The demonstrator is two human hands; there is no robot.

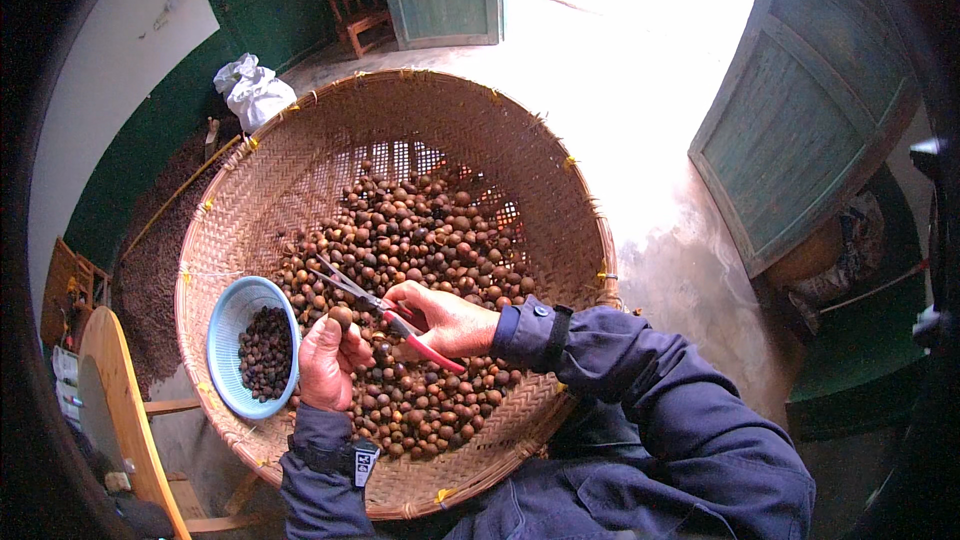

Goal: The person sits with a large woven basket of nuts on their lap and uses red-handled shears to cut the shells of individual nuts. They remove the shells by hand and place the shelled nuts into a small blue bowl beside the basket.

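Note:
Between the thumb and fingers of my left hand (328, 365) is one round brown fruit or nut (340, 316). My right hand (450, 321) grips a pair of scissors (409, 333) with red handles, their slim blades parted and pointing up and left, just above the held fruit. Both hands are over a large round woven bamboo basket (247, 202). Many similar brown fruits (405, 229) cover its floor, some of them split. A light blue plastic basket (231, 379) stands inside at the left, beside my left hand, holding small dark seeds (266, 354).
Past the basket's left rim a heap of dark seeds (150, 270) lies on the floor, near a white sack (259, 97). A wooden chair (360, 15) stands by the far wall. Green door leaves (802, 112) frame a bright doorway. A round-edged wooden board (124, 397) is at lower left.

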